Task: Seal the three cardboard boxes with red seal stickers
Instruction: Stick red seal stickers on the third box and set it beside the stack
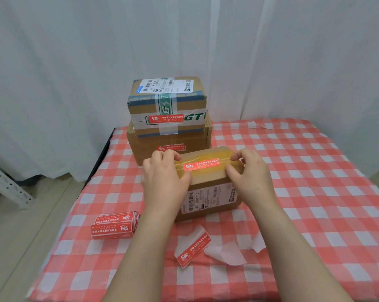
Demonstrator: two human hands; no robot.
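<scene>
A small cardboard box [210, 192] lies near me on the checked tablecloth, a red seal sticker [200, 165] across its taped top seam. My left hand [164, 177] grips the box's left end, fingers over the top edge. My right hand [251, 173] grips the right end. Behind stand two stacked boxes: the upper box [166, 99] carries a red sticker [166, 119] on its front, and the lower box [149, 147] carries another red sticker [170, 147].
A roll of red stickers [114, 225] lies front left. A loose red sticker on backing [193, 249] and peeled white backing papers [227, 253] lie in front of the box. The table's left edge [101, 158] drops to the floor; a white curtain hangs behind.
</scene>
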